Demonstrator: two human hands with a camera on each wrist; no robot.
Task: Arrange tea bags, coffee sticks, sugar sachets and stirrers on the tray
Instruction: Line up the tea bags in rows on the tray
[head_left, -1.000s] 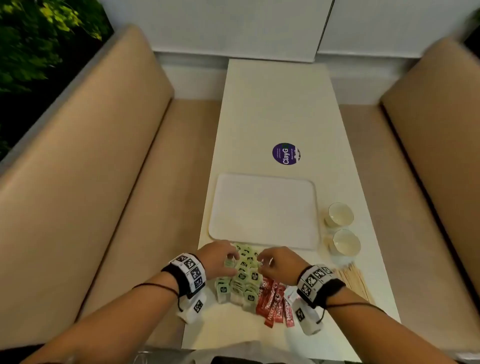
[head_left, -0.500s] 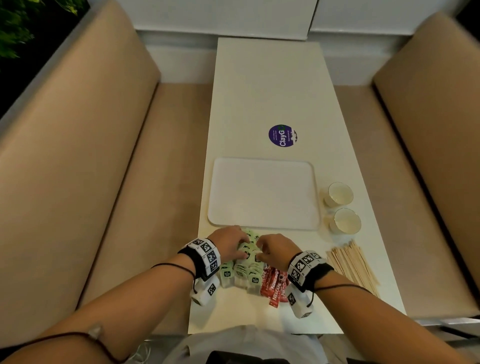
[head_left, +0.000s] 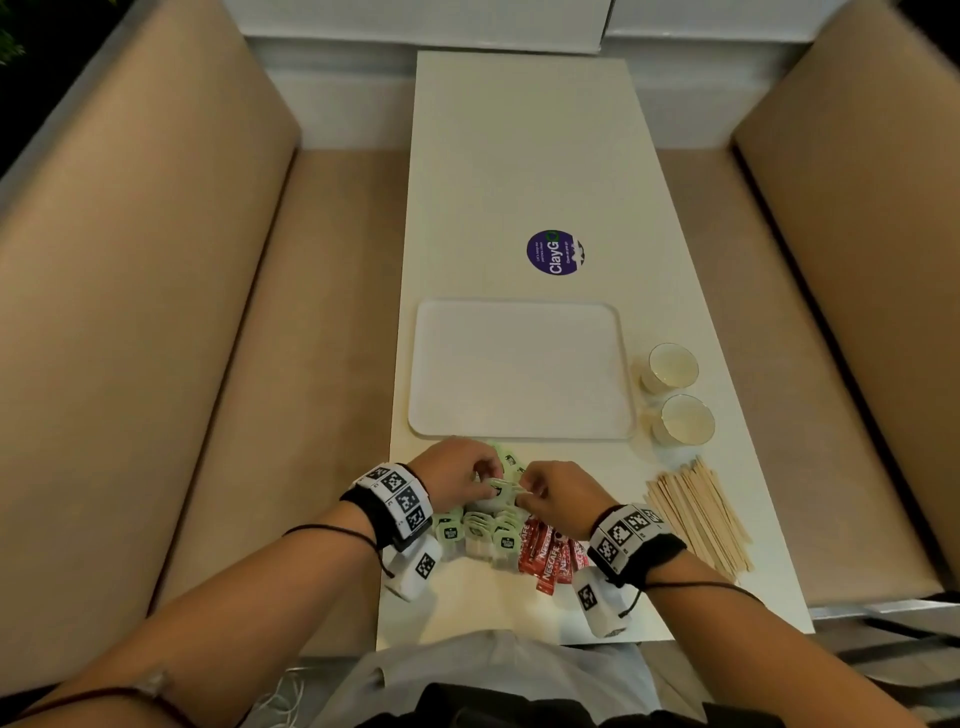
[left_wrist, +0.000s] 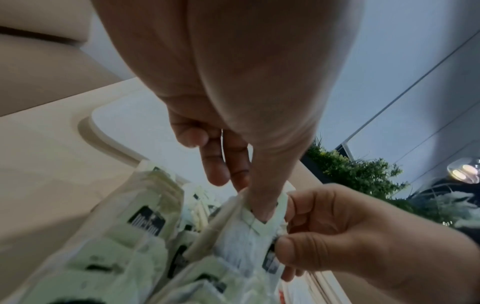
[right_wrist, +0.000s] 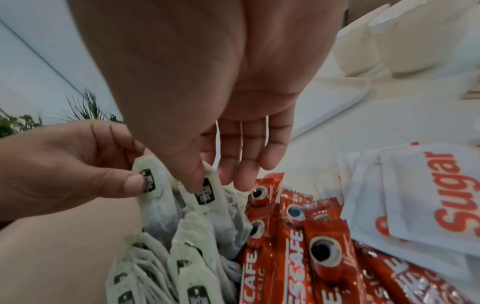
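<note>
Pale green tea bags (head_left: 475, 530) lie heaped at the table's near edge, just in front of the white tray (head_left: 519, 371), which has nothing on it. My left hand (head_left: 488, 480) pinches a tea bag (right_wrist: 148, 183) by its green tag. My right hand (head_left: 524, 491) pinches the neighbouring tea bag (right_wrist: 205, 192) between thumb and fingers. The two hands meet over the heap. Red coffee sticks (right_wrist: 298, 236) lie right of the tea bags. White sugar sachets (right_wrist: 428, 195) lie beside them, hidden under my right wrist in the head view. Wooden stirrers (head_left: 698, 514) lie further right.
Two paper cups (head_left: 670, 366) (head_left: 680, 421) stand right of the tray. A purple round sticker (head_left: 556, 252) is on the white table (head_left: 519, 156) beyond it. Beige benches (head_left: 156, 312) flank the narrow table on both sides.
Both hands have closed in on each other over the tea bags and now pinch single bags. The head view has tilted, so the table sits lower in frame.
</note>
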